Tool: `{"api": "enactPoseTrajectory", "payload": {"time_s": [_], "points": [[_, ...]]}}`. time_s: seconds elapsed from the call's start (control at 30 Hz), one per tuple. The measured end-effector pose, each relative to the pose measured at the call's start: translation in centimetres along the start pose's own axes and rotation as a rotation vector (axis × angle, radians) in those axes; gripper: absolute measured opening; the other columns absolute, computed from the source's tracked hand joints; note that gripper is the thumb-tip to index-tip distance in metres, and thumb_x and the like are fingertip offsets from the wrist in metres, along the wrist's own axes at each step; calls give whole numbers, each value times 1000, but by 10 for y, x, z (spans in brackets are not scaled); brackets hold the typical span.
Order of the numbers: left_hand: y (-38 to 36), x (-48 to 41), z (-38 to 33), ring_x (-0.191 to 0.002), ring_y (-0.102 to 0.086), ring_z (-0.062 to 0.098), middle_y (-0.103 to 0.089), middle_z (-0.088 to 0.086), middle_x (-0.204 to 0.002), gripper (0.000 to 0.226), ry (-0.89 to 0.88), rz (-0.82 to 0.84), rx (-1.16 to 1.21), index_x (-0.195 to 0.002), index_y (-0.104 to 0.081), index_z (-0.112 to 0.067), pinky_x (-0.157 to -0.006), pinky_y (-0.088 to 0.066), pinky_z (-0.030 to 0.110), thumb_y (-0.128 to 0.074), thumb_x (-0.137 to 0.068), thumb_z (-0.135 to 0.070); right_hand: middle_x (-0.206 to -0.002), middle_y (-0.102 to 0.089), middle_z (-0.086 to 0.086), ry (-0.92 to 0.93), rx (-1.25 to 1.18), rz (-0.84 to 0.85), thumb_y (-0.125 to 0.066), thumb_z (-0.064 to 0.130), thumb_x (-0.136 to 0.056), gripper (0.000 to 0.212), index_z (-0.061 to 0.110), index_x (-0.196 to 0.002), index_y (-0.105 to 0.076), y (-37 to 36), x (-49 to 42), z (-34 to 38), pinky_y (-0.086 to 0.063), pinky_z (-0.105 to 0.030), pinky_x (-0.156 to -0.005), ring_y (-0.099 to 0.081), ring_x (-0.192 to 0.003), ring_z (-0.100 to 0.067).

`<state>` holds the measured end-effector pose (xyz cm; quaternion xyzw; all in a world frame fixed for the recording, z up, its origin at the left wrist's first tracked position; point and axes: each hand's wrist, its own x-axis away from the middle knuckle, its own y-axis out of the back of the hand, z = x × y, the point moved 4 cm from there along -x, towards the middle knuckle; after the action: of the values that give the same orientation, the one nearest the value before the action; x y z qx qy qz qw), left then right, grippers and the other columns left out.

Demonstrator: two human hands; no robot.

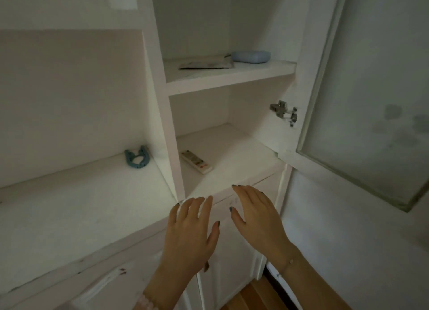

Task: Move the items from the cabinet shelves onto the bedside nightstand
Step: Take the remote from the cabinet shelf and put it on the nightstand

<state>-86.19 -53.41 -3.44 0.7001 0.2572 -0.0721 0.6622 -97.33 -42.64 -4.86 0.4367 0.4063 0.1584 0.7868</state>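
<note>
A white remote control (196, 161) lies on the lower shelf (236, 161) of the open cabinet, near its left wall. On the upper shelf (229, 76) sit a light blue case (251, 56) and a flat grey packet (206, 63) beside it. A blue horseshoe-shaped clip (136, 157) rests on the white counter (69, 207) to the left. My left hand (190, 233) and my right hand (257, 214) hover side by side in front of the lower shelf's edge, fingers straight, both holding nothing. The nightstand is out of view.
The glass cabinet door (371, 96) stands swung open on the right, its metal hinge (284, 112) showing. White lower cabinet doors (232, 263) sit below my hands. A strip of wooden floor (253, 295) shows at the bottom.
</note>
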Motion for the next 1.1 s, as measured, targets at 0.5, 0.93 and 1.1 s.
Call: {"api": "enactPoseTrajectory", "payload": {"time_s": [0.5, 0.93, 1.1], "points": [[-22, -23, 10, -102, -63, 27, -66, 6, -113, 52, 473, 36, -227, -121, -61, -10, -87, -51, 46, -39, -86, -41, -111, -64, -15, 217, -198, 167, -77, 34, -68, 66, 2, -121, -56, -97, -148, -28, -51, -39, -85, -59, -103, -32], [-32, -10, 14, -103, -62, 24, -65, 3, -114, 53, 580, 52, -284, -123, -60, -13, -89, -49, 44, -37, -87, -45, -97, -66, -15, 111, -167, 221, -70, 39, -74, 56, 2, -113, -56, -124, -167, -13, -46, -37, -78, -59, -92, -31], [-30, -8, 17, -101, -64, 23, -66, 2, -113, 53, 565, 40, -264, -122, -61, -14, -87, -51, 44, -37, -87, -45, -111, -62, -14, 24, -174, 249, -60, 25, -81, 46, 4, -122, -50, -119, -167, -19, -45, -37, -82, -53, -102, -30]]}}
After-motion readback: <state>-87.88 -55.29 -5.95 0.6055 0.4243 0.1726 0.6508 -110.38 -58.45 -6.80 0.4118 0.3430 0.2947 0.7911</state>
